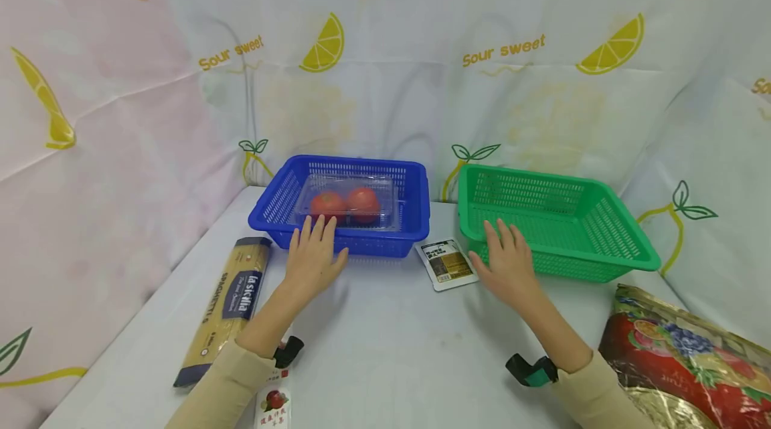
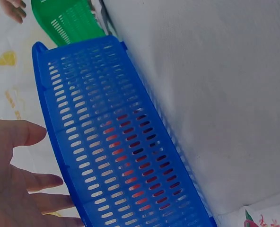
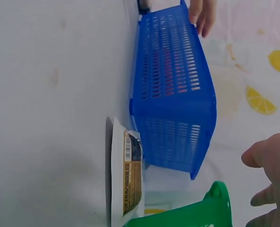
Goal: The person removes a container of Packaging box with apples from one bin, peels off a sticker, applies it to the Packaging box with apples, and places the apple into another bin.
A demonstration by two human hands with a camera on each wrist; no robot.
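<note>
My left hand hovers at the front rim of a blue basket, fingers spread and holding nothing. Inside that basket lies a clear plastic box with two red, round fruits, possibly tomatoes. In the left wrist view the fingertips are beside the basket's rim; whether they touch it I cannot tell. My right hand, fingers extended and nothing in it, is over the front left of a green basket. A white packet with a brown and black label lies between the baskets, near the right thumb.
A spaghetti pack lies along the left side of the white table. A red and gold bag with fruit pictures is at the front right. Beneath the left forearm shows a printed card. Behind the baskets hangs a patterned cloth.
</note>
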